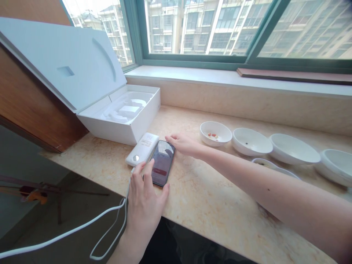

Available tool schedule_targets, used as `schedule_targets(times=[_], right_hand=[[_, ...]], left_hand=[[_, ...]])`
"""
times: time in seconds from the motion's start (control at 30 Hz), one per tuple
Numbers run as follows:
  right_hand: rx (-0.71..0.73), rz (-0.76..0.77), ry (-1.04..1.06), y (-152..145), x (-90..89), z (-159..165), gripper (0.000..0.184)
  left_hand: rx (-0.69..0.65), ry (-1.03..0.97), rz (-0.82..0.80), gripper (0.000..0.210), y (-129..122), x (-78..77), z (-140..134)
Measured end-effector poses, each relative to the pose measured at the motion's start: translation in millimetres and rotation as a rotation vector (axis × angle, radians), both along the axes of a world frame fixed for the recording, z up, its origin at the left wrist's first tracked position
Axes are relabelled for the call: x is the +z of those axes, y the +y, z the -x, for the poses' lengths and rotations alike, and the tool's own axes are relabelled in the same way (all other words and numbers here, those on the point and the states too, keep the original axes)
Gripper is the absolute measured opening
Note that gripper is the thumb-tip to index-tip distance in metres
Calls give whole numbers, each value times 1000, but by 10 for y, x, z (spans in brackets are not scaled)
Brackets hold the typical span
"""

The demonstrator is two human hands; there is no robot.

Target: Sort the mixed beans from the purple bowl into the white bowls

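A dark smartphone (162,163) lies face up on the stone counter, its screen lit with blurred text and a reddish bar. My left hand (145,194) spans its lower end, index finger at the left edge and thumb by the lower right corner. At the upper right corner, my right hand (184,145) grips the phone's edge with its fingertips; some of its fingers are hidden. Close along the phone's left side rests a white power bank (143,148) with a round silver spot. A white cable (82,224) runs from near my left hand off to the lower left.
An open white box (143,117) with a molded insert stands behind the power bank. White bowls line the right side; the nearest bowl (216,134) holds small red and pale bits. My right forearm partly hides another bowl (275,167). The counter's front edge (198,233) runs below.
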State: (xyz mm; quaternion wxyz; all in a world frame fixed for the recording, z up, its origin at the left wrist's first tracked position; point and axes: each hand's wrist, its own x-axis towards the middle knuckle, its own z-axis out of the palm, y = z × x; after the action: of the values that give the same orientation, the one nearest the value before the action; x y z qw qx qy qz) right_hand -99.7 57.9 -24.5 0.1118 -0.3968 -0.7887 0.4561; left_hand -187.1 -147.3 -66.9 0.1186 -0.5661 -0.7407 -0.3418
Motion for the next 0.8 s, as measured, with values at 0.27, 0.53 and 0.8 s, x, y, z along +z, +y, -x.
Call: schedule_targets(times=[0.27,0.53,0.8], right_hand=[[-12,97,14,-56,21,31,47],[18,101,-28,-132,33,49,48],[78,103,-63,-186,178,-63,48]], left_hand=[[-31,-84,-136,73,-44,-81,-50],[-43,-74,-128,66,-95,-58,-39],[-29,-41,-142,66,-107,-71,-7]])
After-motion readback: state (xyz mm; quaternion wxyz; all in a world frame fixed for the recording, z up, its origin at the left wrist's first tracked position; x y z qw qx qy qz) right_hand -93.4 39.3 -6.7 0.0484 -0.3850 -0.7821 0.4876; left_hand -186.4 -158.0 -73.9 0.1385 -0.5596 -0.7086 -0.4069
